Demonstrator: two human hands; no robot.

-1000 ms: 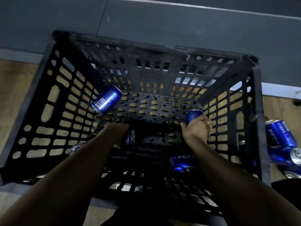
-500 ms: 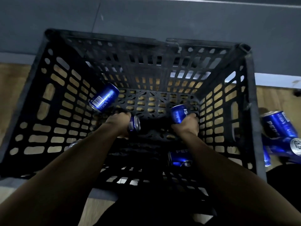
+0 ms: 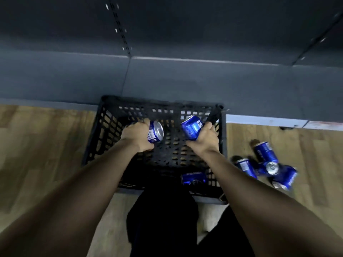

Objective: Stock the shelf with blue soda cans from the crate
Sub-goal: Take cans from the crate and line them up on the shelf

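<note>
The dark shelf [image 3: 185, 75] now fills the top of the view, where a moment ago the crate took up nearly everything: the person has straightened up and the head has lifted toward it. The black crate [image 3: 92, 145] sits on the wooden floor [image 3: 46, 145] just below the shelf's base. Both arms have risen out of it. The left hand [image 3: 136, 137] is wrapped round a blue can [image 3: 156, 132], and the right hand [image 3: 204, 139] is wrapped round a second can [image 3: 191, 127], both now about level with the crate's rim. One more can [image 3: 194, 179] lies in the crate's near corner, and a loose cluster of cans [image 3: 267, 166] lies on the floor to the right. The lift looks done; placing them on the shelf is likely next.
</note>
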